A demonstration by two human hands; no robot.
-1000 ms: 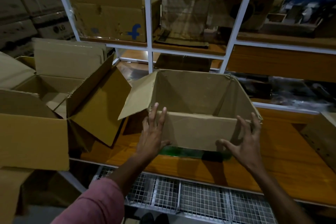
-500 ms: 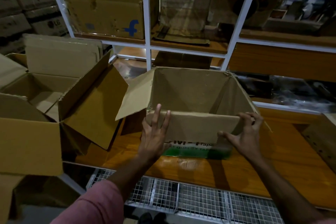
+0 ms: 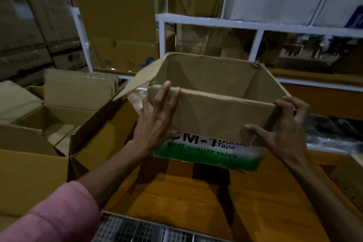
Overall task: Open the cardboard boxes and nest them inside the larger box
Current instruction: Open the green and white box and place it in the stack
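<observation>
Tape box (image 3: 216, 116) at frame centre, lifted off the table (image 3: 196, 198), my left hand (image 3: 155, 122) and right hand (image 3: 284, 133) clamped on its near corners, so I'd keep it level swinging toward the larger box (image 3: 39, 143) lower left.

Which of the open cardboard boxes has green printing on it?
The box held by both hands, with a green band under "Wonder Tape". The larger open box at left is plain brown.

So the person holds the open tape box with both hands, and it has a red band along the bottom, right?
Not quite: the band is green, not red, as the head view shows. The rest holds: the left hand and the right hand both hold the open tape box.
</observation>
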